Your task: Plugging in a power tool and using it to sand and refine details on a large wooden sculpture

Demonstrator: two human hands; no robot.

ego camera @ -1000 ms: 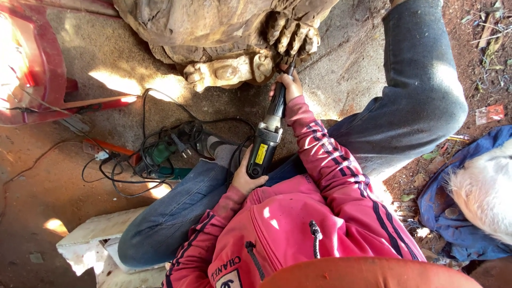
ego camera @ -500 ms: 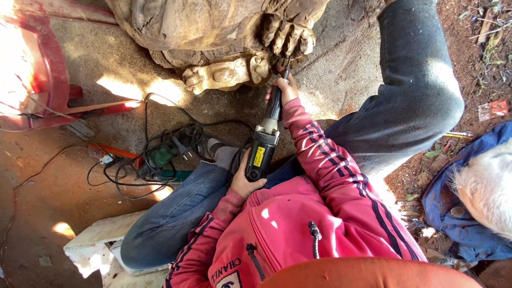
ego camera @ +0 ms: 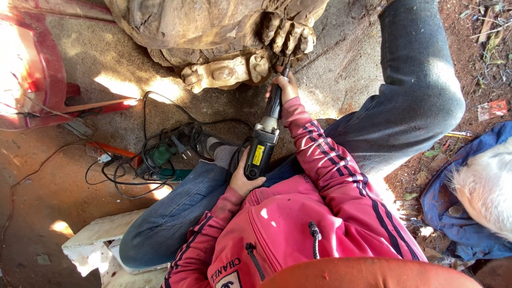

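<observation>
Both hands hold a black grinder (ego camera: 263, 140): the left hand (ego camera: 243, 178) wraps its rear body, the right hand (ego camera: 284, 88) clasps its neck, tip against the wood carving (ego camera: 224, 32). Left of the grinder lies a tangle of cables (ego camera: 154, 154); a blue cloth (ego camera: 453, 213) lies well right.

A tangle of black cables (ego camera: 154, 154) lay on the dusty ground beside a green tool (ego camera: 158, 156). A red plastic chair (ego camera: 37, 69) stood at the left, sunlit. A white foam block (ego camera: 93, 242) sat near the bottom left. Blue cloth (ego camera: 458, 213) lay bunched at the right, with a small red scrap (ego camera: 491, 110) above it.
</observation>
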